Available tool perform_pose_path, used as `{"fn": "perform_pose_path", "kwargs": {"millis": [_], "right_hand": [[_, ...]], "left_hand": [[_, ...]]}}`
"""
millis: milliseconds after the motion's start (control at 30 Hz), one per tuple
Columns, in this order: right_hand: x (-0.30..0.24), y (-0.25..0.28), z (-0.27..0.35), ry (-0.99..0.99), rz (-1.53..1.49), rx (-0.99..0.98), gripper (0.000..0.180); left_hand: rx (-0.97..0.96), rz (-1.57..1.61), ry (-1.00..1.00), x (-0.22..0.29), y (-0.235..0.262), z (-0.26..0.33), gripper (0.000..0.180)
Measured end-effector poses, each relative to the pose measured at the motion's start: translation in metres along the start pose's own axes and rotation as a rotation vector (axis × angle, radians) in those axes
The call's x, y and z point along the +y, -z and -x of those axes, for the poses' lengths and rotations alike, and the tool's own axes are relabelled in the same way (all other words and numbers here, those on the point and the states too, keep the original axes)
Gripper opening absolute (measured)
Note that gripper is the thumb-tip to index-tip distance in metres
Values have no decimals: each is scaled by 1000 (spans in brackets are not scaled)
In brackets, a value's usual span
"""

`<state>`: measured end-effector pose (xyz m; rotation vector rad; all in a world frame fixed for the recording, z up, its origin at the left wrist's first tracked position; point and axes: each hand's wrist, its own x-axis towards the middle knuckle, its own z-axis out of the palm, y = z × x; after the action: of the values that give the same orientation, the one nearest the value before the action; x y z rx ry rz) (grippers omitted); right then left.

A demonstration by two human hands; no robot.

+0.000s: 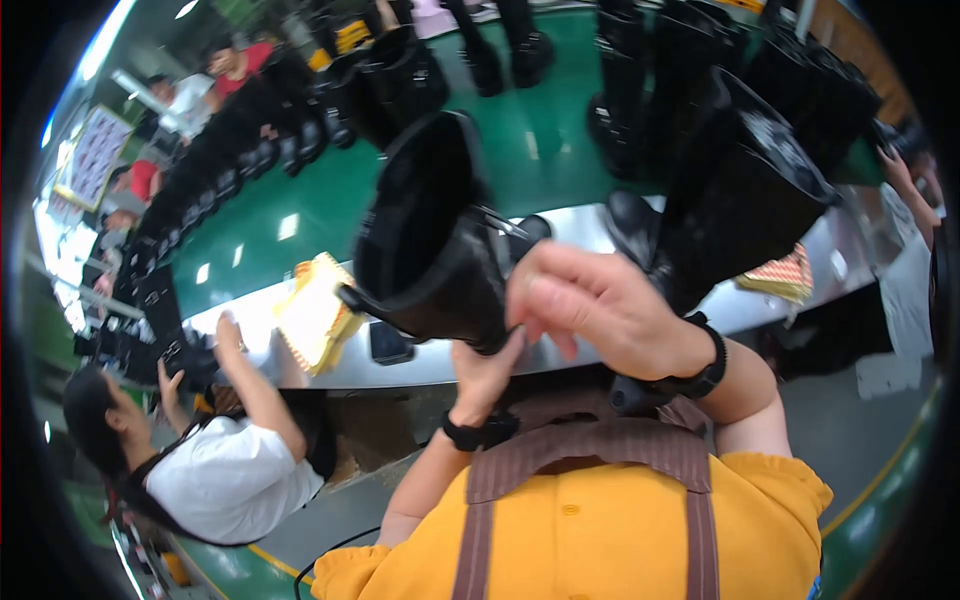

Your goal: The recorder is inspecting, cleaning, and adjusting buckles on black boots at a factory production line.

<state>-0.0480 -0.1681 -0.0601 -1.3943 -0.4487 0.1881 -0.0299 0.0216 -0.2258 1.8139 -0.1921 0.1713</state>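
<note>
A tall black boot point(430, 290) is tilted in front of me above the metal bench edge, its wide shaft opening facing up and left. My left hand point(485, 372) grips the boot's lower side from below. Beside the same boot, my right hand point(592, 308) has its fingers curled and pressed together close to the strap side. Whatever sits between those fingertips is hidden and slightly blurred. Another black boot point(735, 190) leans to the right of my right hand, its open top toward the far right.
Behind runs a green conveyor belt point(270, 235) with rows of black boots point(400, 75). A yellow-edged paper stack point(318, 312) and a dark phone-like object point(390, 343) lie on the bench point(440, 372). A co-worker in white point(225, 475) handles a boot at left; another person's arm point(905, 180) shows at right.
</note>
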Motion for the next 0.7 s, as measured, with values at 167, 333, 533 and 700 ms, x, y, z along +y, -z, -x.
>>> {"fn": "perform_pose_path", "kwargs": {"millis": [167, 333, 533, 700], "right_hand": [[44, 39, 74, -230, 662, -108, 25], [43, 64, 147, -823, 1133, 472, 39], [94, 90, 138, -11, 1065, 945, 58], [137, 106, 119, -132, 616, 838, 52]], "left_hand": [[142, 47, 65, -10, -19, -18, 71], [89, 58, 20, -11, -34, -26, 89], [217, 99, -728, 23, -37, 6, 62], [-603, 82, 130, 35, -96, -9, 34]]}}
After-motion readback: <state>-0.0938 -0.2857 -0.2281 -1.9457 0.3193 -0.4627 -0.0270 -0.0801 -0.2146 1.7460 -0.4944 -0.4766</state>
